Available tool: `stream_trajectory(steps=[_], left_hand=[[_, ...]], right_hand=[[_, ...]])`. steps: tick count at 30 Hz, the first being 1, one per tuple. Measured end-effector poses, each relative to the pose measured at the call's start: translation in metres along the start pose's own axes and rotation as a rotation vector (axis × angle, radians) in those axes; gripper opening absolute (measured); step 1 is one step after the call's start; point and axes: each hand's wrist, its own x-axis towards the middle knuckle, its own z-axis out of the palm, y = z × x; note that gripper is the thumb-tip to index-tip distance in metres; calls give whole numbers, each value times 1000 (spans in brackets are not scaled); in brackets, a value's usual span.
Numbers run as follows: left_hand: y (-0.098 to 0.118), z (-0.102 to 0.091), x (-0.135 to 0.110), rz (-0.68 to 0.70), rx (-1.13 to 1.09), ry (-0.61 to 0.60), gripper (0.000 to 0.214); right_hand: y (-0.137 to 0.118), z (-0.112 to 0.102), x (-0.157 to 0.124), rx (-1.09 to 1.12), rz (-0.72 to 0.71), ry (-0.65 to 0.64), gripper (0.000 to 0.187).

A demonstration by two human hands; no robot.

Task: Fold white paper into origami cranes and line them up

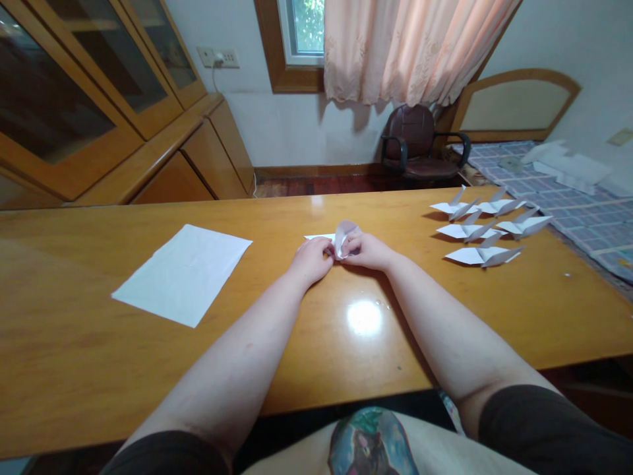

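Note:
A partly folded sheet of white paper (346, 232) is between my two hands at the middle of the table. My left hand (315, 259) presses its fingers on the paper's left part, which lies low against the tabletop. On the other side, my right hand (366, 251) pinches a raised, curved flap of the same paper. Fingers cover much of the lower folds, so their exact shape is hidden. To the right stand several folded white paper cranes (482, 255), grouped near the table's far right. A flat white paper sheet (185, 276) lies left of my hands.
The wooden table (316, 369) spans the view, with a bright light reflection in front of my hands. Beyond it are a brown armchair (414, 142), a glass-doored cabinet (163, 152), and a bed (539, 178) at the right.

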Motion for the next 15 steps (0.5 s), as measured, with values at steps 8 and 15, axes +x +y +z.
stream_trajectory(steps=[8, 15], left_hand=[[1, -1, 0, 31, -7, 16, 16], [-2, 0, 2, 38, 14, 21, 14]], right_hand=[[-7, -3, 0, -55, 49, -24, 13], [-9, -1, 1, -82, 67, -46, 21]])
